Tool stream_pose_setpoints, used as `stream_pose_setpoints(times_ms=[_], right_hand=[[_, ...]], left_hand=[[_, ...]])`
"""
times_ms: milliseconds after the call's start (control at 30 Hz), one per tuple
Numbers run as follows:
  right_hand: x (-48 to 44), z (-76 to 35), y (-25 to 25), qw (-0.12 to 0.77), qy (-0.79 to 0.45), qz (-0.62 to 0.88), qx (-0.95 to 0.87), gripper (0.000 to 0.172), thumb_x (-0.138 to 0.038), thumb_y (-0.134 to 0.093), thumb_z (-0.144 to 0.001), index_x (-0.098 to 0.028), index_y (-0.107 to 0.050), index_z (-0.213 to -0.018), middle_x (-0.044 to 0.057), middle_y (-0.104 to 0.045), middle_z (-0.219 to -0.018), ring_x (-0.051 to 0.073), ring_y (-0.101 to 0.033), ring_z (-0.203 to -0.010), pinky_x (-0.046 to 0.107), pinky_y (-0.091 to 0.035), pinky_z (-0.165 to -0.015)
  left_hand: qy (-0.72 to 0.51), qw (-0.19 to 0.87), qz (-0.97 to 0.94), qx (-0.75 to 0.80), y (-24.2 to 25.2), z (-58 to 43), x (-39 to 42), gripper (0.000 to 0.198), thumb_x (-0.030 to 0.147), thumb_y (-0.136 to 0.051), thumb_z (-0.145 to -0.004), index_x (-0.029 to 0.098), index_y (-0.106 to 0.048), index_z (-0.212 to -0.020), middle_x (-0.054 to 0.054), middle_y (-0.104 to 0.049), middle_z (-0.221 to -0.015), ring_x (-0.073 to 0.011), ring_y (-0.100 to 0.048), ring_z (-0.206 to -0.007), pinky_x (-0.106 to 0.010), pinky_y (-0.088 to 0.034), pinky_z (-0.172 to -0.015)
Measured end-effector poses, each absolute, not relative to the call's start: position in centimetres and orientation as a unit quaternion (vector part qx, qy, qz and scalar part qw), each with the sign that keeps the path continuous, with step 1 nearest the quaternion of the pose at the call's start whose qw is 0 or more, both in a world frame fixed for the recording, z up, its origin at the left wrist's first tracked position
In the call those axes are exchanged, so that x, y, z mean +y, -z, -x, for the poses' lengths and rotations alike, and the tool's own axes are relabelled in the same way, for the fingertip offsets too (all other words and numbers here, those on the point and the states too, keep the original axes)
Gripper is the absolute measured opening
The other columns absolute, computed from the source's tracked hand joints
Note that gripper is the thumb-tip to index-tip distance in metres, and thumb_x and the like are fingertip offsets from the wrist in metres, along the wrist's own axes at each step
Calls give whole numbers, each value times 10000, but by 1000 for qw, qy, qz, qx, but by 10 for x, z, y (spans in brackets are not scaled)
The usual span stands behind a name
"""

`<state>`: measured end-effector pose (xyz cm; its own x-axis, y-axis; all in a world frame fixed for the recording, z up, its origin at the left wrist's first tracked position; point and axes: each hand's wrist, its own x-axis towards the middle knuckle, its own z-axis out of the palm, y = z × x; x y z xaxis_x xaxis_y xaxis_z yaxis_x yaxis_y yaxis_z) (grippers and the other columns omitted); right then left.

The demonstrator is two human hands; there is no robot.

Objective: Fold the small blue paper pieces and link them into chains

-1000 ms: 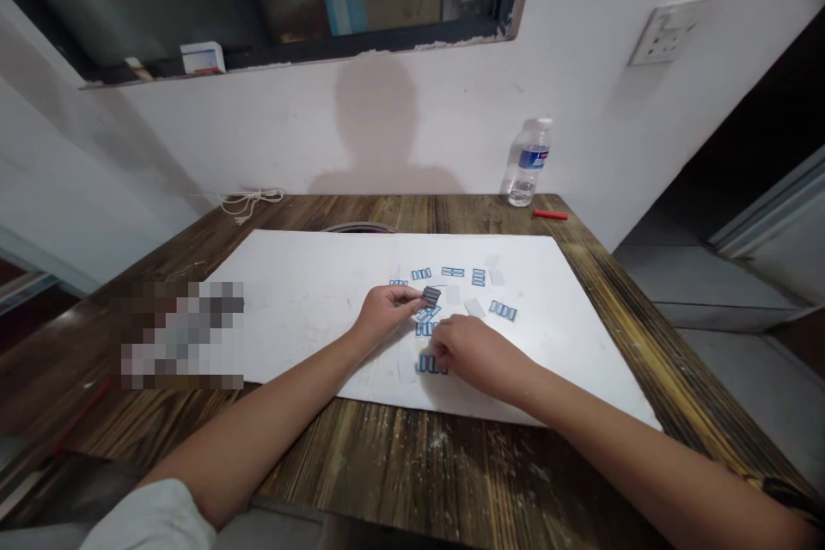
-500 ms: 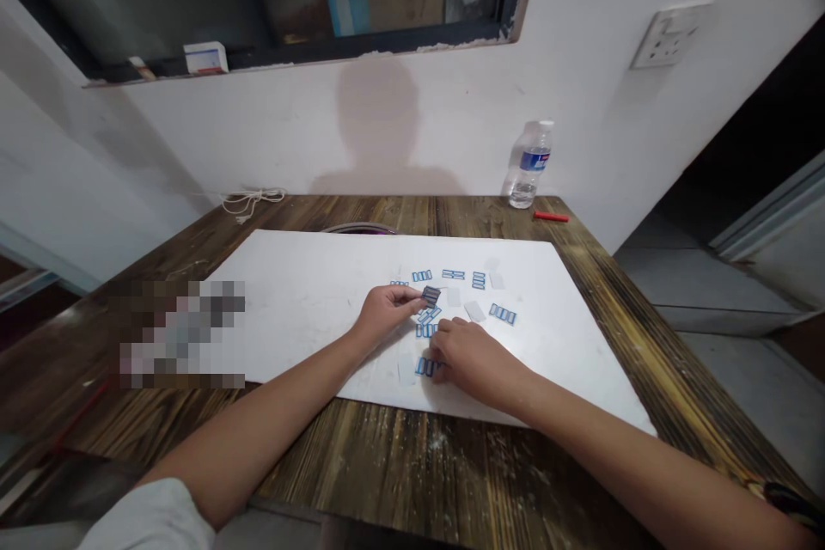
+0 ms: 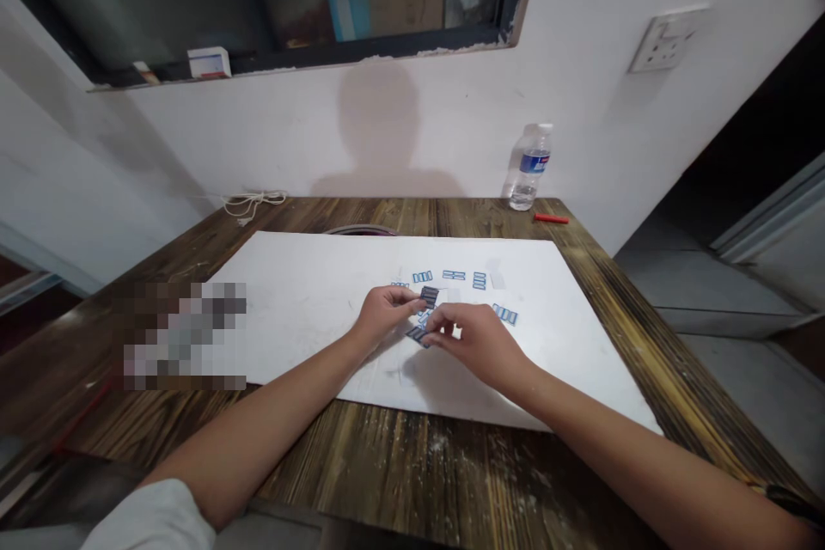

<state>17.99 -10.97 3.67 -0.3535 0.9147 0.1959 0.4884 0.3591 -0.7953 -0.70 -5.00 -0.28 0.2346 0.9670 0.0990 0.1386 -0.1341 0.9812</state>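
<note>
Wooden table (image 3: 400, 468), 1 bottle (image 3: 530, 167): left hand (image 3: 382, 312) and right hand (image 3: 475, 333) each pinch at least 1 striped card (image 3: 430, 296).

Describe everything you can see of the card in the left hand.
The card is small, flat, roughly rectangular and dark, with paler stripes. The left hand pinches it by its left side, striped face toward the camera, over the white board. Its material, and whether it is one card or several, can't be made out.

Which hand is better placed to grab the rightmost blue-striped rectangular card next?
Probably the right hand: that blue-striped card lies beside it, farther from the left hand. Both hold dark striped cards.
</note>
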Motion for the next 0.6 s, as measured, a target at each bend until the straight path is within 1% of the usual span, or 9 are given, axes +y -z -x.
stream_pose_setpoints(times_ms=[133, 233, 367, 500, 600], right_hand=[[-106, -182, -35, 437, -321, 477, -692, 70, -262, -691, -800, -237, -683, -735, -15, -697, -744, 145, -590, -707, 280, -424, -686], [-101, -184, -29, 481, -333, 506, -633, 133, -331, -700, -781, -223, -669, -709, 2, -679, -716, 147, -559, -667, 286, -420, -647], [-95, -183, -19, 491, -407, 508, -579, 220, -400, -715, -745, -199, -646, -692, 11, -660, -658, 140, -543, -605, 277, -411, -587], [-93, -182, -11, 487, -448, 497, -561, 257, -418, -727, -723, -189, -626, -665, 27, -679, -656, 152, -582, -617, 284, -426, -595], [-93, -182, -10, 480, -453, 494, -567, 257, -415, -727, -726, -191, -623, -656, 34, -695, -665, 157, -603, -631, 287, -435, -609]], left_hand=[[-435, 492, -623, 425, -3, 7, -53, 259, 384, -811, -656, 141, -725, -670, -45, -701, -676, -160, -621, -653, -271, -468, -660], [-439, 497, -635, 396, -7, 7, -55, 262, 384, -806, -675, 138, -719, -652, -49, -688, -657, -159, -615, -660, -279, -469, -684], [-430, 510, -648, 367, -7, 8, -56, 261, 384, -801, -688, 141, -715, -643, -50, -677, -653, -156, -606, -663, -291, -468, -701], [-423, 517, -654, 355, -6, 8, -55, 282, 396, -831, -637, 148, -700, -609, -40, -669, -658, -143, -589, -647, -290, -461, -691], [-417, 526, -654, 350, -7, 8, -55, 296, 415, -827, -640, 149, -700, -615, -40, -667, -663, -141, -585, -649, -290, -455, -690]])
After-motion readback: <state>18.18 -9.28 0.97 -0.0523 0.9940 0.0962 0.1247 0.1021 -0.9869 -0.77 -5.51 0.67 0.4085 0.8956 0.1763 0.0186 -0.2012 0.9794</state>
